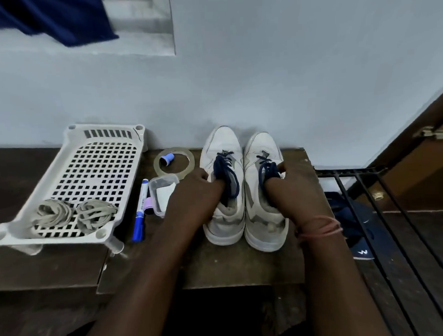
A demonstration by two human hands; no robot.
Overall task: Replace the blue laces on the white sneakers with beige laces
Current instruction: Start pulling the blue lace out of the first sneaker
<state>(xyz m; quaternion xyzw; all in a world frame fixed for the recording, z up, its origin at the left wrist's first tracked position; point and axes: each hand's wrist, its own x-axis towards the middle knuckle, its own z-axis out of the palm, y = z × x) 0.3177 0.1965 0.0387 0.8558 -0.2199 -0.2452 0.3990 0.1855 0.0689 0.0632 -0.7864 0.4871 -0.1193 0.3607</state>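
Squarely between hands (191, 191): sneakers (244, 192).

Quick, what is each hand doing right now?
Left hand: rests on the outer side of the left sneaker; grip cannot be told.
Right hand: at the right sneaker, fingers by its blue lace; grip cannot be told.

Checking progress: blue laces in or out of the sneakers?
In. Blue laces are threaded on both white sneakers; beige laces lie bundled in the white tray.

Looks like a home corner: painted wall (262, 78), worn wooden worktop (219, 266), plastic basket (72, 173), tape roll (174, 160), metal rack (382, 212) etc.
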